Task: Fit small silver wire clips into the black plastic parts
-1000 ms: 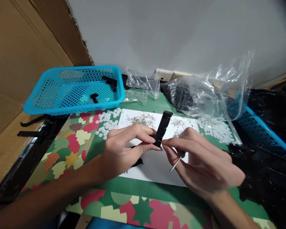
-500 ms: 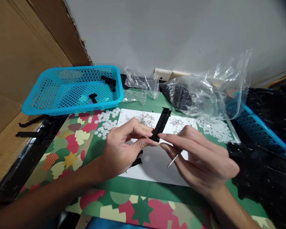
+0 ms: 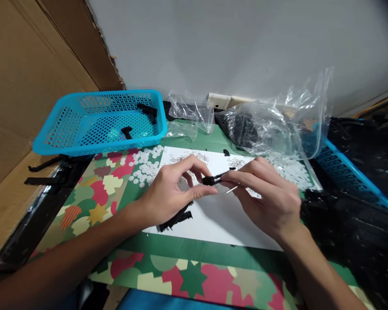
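Fingers of the left hand (image 3: pixel 168 193) pinch one end of a slim black plastic part (image 3: pixel 215 178), held low over the white sheet (image 3: pixel 220 224); the right hand (image 3: pixel 271 198) is clamped on its other end, a thin metal pin (image 3: pixel 230 190) tucked under the fingers. Only two finished-looking pieces lie in the blue basket (image 3: pixel 64 129) far left, so most work seems left. Heaps of black parts (image 3: pixel 352 232) crowd the right; room stays open toward the counter's (image 3: pixel 187 280) near edge.
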`<state>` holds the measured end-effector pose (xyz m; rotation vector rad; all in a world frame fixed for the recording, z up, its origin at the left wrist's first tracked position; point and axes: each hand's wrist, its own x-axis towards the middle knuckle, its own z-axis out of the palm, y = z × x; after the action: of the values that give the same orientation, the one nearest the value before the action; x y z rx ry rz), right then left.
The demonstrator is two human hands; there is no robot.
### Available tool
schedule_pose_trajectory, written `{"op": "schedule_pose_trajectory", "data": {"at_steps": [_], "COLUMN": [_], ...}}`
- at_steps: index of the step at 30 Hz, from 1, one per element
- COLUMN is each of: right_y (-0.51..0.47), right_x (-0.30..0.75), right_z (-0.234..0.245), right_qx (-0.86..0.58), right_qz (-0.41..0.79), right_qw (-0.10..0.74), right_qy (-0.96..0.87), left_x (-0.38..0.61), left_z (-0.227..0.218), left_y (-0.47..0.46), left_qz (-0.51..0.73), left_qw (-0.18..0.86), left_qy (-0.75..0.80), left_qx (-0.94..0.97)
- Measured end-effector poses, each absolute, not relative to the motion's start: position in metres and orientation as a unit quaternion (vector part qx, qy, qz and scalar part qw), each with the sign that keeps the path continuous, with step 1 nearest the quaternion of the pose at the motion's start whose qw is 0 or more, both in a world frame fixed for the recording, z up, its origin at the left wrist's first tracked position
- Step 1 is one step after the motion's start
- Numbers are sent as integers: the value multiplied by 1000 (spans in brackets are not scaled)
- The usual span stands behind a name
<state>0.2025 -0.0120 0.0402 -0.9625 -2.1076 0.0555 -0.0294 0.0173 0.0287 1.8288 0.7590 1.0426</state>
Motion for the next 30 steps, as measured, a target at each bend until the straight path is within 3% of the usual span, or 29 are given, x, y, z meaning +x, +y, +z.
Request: {"op": "schedule_pose_trajectory", "data": {"at_steps": [3, 6, 10, 19, 25, 30], "right_y": [-9, -7, -5, -10, -17, -17], "right_x": [206, 208, 209, 197, 171, 162], "right_z": [36, 33, 32, 35, 33, 28], "right_qx": [-385, -403, -447, -498, -517, -530], "right_qz": [42, 86, 133, 130, 256, 289], "right_qw": [366, 329, 317, 383, 476, 479], "right_qy": [-846, -850, -826, -768, -664, -637], "left_x": [-32, -34, -36, -35, -35, -35], "left_z": [24, 17, 11, 10, 11, 13], "left_y": [22, 23, 22, 21, 24, 24], "left_qz": [411, 425, 376, 307, 276, 267], "left_qw": [287, 223, 232, 233, 220, 217], "left_qy": [299, 315, 361, 404, 375, 355], "left_qx": [812, 819, 821, 829, 857, 869]}}
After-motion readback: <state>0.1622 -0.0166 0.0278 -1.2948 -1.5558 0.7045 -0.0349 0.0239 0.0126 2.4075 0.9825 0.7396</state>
